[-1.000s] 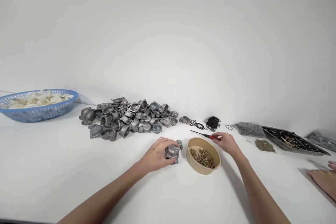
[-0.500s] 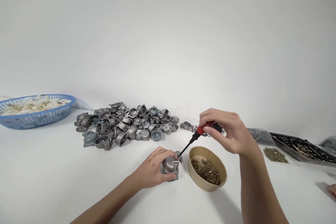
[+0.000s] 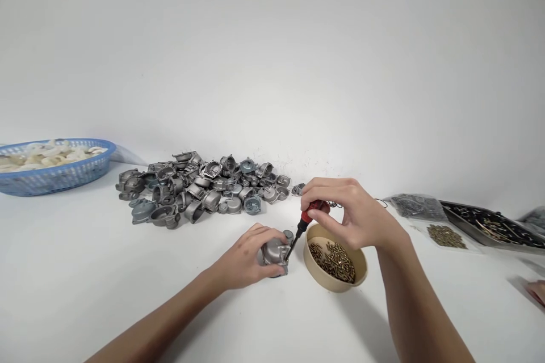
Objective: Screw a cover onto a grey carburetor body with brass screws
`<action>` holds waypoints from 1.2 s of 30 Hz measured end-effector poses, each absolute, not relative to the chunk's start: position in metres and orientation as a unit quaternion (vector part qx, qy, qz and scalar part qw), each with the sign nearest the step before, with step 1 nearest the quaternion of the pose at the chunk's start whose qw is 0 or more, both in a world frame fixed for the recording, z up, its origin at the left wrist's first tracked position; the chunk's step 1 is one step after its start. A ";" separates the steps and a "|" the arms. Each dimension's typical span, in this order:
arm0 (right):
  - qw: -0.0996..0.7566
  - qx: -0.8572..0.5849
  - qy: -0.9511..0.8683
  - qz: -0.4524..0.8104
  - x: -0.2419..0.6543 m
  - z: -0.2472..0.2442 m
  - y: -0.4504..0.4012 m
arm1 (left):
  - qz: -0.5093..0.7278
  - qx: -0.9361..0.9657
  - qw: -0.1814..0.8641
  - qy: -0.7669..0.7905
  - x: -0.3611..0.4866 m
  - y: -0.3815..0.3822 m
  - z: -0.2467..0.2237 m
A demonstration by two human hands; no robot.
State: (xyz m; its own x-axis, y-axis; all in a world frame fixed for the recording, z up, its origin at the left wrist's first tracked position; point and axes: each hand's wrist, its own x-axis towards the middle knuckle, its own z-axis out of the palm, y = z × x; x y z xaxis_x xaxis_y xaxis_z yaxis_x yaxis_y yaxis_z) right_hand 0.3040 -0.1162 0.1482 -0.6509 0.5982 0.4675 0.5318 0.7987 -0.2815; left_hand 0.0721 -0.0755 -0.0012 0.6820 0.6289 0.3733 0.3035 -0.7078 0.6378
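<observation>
My left hand (image 3: 251, 258) is wrapped round a grey metal carburetor float bowl (image 3: 273, 252), keeping it on the white table. In my right hand (image 3: 344, 212) is a screwdriver (image 3: 307, 217) with a red and black handle, slanting down to the left. Its dark shaft ends at the right edge of the bowl, near a small brass-coloured spot; whether the tip sits in a screw head is too small to tell. Just right of the bowl stands a tan round tub (image 3: 327, 282), holding many brass-coloured screws (image 3: 338, 264), partly below my right hand.
Behind lies a heap of grey metal bowls (image 3: 204, 190). A blue basket (image 3: 55, 176) with pale pieces stands far left. To the right are a bag of small parts (image 3: 417, 207), a pile of brass pieces (image 3: 446, 236) and a metal tray (image 3: 477, 229). Another person's hand (image 3: 539, 290) shows at the right edge.
My right hand has moved left with the screwdriver, whose tip has shifted from the bowl's upper edge down to its lower right side. The whole view has shifted slightly.
</observation>
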 end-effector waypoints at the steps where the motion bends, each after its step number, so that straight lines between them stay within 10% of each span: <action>1: 0.278 -0.310 -0.907 0.061 0.303 0.148 -0.116 | 0.296 0.876 0.273 0.265 0.072 -0.076 -0.001; 36: 0.331 -0.240 -0.894 0.183 0.295 0.135 -0.100 | 0.314 0.904 0.148 0.249 0.071 -0.074 0.001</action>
State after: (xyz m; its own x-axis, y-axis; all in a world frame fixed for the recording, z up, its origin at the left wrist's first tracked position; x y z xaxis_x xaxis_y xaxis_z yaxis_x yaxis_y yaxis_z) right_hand 0.2950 -0.1002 0.1346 -0.6653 0.5501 0.5047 0.3081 0.8181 -0.4856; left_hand 0.0707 -0.0744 0.0006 0.6780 0.5437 0.4947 0.3574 -0.8319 0.4245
